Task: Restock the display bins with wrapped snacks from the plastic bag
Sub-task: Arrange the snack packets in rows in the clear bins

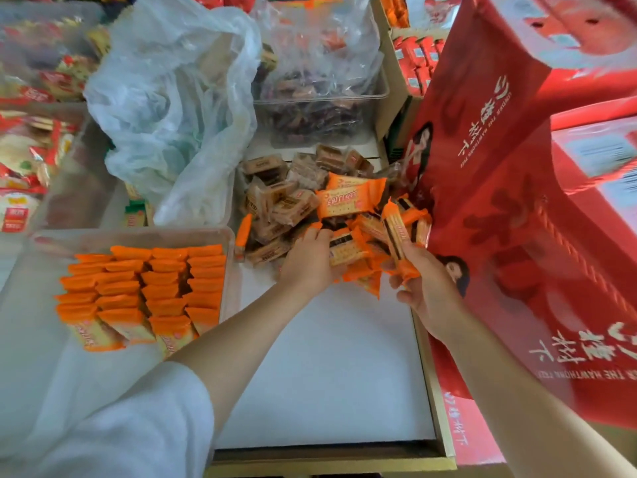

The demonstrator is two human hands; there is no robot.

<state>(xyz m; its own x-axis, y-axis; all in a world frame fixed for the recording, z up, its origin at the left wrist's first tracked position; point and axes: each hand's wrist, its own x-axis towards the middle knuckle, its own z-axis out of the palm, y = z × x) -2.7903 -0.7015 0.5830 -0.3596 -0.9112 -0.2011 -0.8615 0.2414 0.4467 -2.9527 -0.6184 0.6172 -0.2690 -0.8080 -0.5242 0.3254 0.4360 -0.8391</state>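
Note:
A heap of orange-wrapped cracker snacks (351,201) and brown-wrapped snacks (275,201) lies on the white surface (327,357) at the centre. My left hand (306,260) grips an orange snack pack (341,250) at the heap's near edge. My right hand (420,288) holds a couple of orange packs (400,236) upright, just right of the heap. A clear display bin (220,236) at the left holds neat rows of orange packs (144,291). A crumpled clear plastic bag (172,98) lies behind that bin.
Tall red gift boxes (517,201) stand close along the right side. A clear bin of dark wrapped snacks (317,108) sits behind the heap. More bins of red-and-white snacks (27,150) fill the far left. A gold frame edge (431,374) borders the white surface.

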